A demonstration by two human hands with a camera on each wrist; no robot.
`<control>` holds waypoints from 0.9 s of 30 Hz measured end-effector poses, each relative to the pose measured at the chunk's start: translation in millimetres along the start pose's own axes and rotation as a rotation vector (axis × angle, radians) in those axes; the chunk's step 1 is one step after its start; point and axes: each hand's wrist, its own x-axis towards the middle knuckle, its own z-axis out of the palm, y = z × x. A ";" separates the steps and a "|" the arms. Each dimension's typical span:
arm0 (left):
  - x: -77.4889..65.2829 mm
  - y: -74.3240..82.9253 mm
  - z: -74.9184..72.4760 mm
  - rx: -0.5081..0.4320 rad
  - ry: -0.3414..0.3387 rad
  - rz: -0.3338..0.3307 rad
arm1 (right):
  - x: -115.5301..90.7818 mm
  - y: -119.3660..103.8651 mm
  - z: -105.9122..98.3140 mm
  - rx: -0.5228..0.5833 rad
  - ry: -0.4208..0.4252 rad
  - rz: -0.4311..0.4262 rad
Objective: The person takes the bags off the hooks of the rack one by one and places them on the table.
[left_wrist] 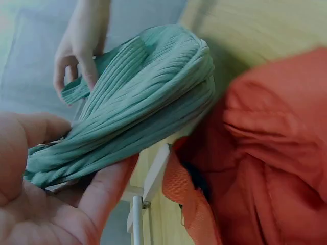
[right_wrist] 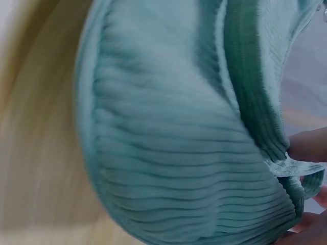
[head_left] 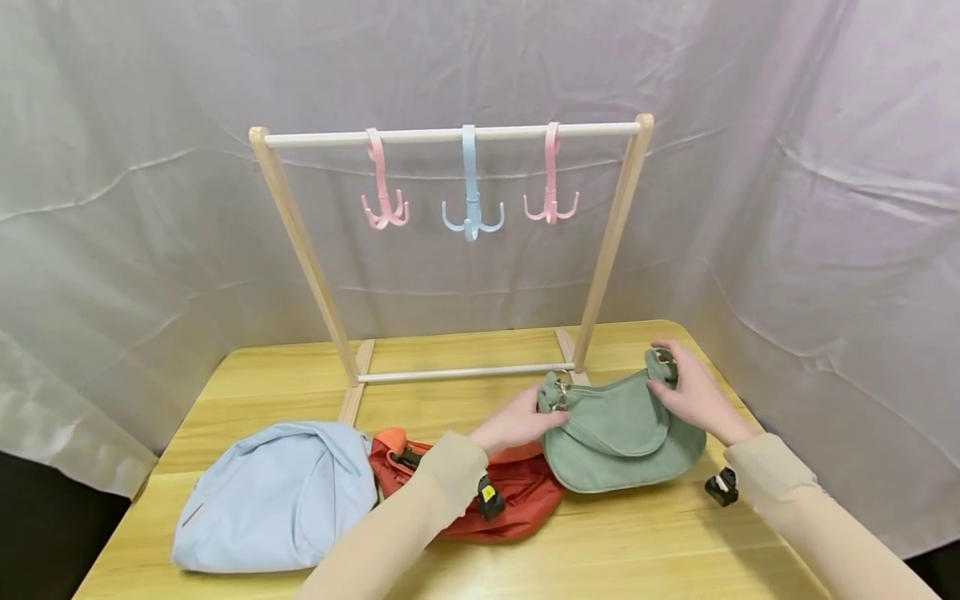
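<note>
A green corduroy shoulder bag (head_left: 611, 429) is held up by its two top corners, its strap drooping across the front. My left hand (head_left: 519, 422) grips the left corner beside a metal ring; in the left wrist view, thumb and fingers (left_wrist: 110, 189) lie on either side of the ribbed cloth. At the opposite corner, my right hand (head_left: 693, 392) pinches the cloth near the other ring. The bag's rounded bottom (right_wrist: 168, 224) hangs close over the table in the right wrist view. Beneath my left forearm lies a red bag (head_left: 517, 500) with an orange strap, partly covered.
A light blue bag (head_left: 277, 496) lies at the left on the wooden table (head_left: 600, 550). Behind stands a wooden rack (head_left: 615, 225) whose white bar (head_left: 322, 140) carries a blue hook (head_left: 471, 183) and two pink hooks (head_left: 551, 175). Grey curtains (head_left: 825, 250) surround the table.
</note>
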 end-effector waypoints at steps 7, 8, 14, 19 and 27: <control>-6.0 -1.9 8.3 0.070 -0.076 -0.018 | -6.8 21.9 6.0 -0.123 -0.033 -0.014; -6.8 -2.8 8.1 0.097 -0.079 -0.019 | -7.9 24.0 6.7 -0.137 -0.051 -0.002; -12.2 -10.0 5.0 0.333 -0.111 0.057 | -12.4 27.0 11.6 -0.238 -0.169 0.076; -19.7 -13.8 -3.0 0.547 -0.171 0.126 | -8.5 10.6 19.5 -0.241 -0.182 0.011; -33.0 -21.4 -24.7 0.794 -0.233 -0.002 | -6.9 -25.0 41.3 0.045 -0.306 -0.125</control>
